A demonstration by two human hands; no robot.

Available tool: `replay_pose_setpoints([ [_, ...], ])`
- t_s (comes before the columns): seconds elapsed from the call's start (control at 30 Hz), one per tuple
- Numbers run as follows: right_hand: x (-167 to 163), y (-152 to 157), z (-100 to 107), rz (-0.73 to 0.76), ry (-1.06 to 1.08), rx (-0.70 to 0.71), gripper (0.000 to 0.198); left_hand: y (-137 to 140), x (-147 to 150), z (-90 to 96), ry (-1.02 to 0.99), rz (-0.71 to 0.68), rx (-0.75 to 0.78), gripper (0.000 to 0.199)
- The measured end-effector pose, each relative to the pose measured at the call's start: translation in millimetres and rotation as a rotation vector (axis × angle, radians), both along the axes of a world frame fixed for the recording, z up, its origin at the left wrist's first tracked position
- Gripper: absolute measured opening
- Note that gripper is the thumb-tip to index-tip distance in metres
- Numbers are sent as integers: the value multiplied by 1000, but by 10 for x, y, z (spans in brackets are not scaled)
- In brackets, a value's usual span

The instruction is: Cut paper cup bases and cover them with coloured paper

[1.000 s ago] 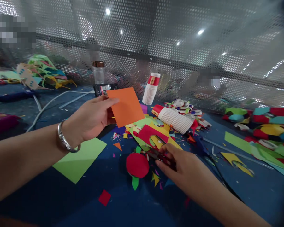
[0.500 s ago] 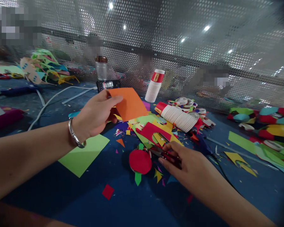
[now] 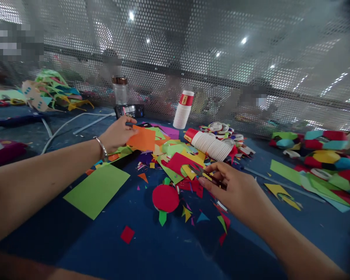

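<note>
My left hand (image 3: 118, 134) is at the left of the paper pile, fingers apart, index finger raised. Its thumb is at the edge of a sheet of orange paper (image 3: 144, 139), which lies low over the pile. A silver bangle (image 3: 101, 147) circles that wrist. My right hand (image 3: 221, 179) is closed around dark-handled scissors (image 3: 211, 177), their blades pointing left over red and yellow scraps (image 3: 182, 163). Between the hands, nearer me, lies a red paper disc (image 3: 165, 198) with green pieces sticking out at top and bottom. A light green sheet (image 3: 97, 190) lies below my left hand.
Behind the pile stand a stack of paper cups (image 3: 183, 111), a phone (image 3: 130, 111) and a jar (image 3: 120, 91). Another cup stack (image 3: 211, 144) lies on its side. Coloured paper crafts (image 3: 323, 155) are at right. A white cable (image 3: 62, 126) runs at left. Perforated metal (image 3: 163, 50) forms the back.
My left hand has moved left and lowered the orange sheet onto the pile, its index finger now lifted. My right hand, still with the scissors, has shifted slightly up. The view has turned a little.
</note>
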State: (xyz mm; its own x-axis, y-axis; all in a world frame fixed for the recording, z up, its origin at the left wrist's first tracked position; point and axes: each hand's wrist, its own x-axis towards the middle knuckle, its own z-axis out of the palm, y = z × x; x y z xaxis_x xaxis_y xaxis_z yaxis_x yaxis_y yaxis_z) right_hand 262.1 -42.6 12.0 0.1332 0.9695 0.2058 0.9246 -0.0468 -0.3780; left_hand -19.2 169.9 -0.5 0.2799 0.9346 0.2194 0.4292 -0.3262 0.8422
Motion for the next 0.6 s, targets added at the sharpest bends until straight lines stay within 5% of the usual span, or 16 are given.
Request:
replay_pose_setpoints([
  [0.13,59,31,-14,0,-4,47,34,181,344,-31,-87,45,-150,36],
  [0.3,97,43,3,-17,9,65,28,307,665,30,-65,9,-160,31],
  [0.5,137,49,14,-19,48,41,32,230,535,156,207,-109,35,46],
  [0.6,136,59,13,-21,49,42,31,61,604,213,364,-335,167,43],
])
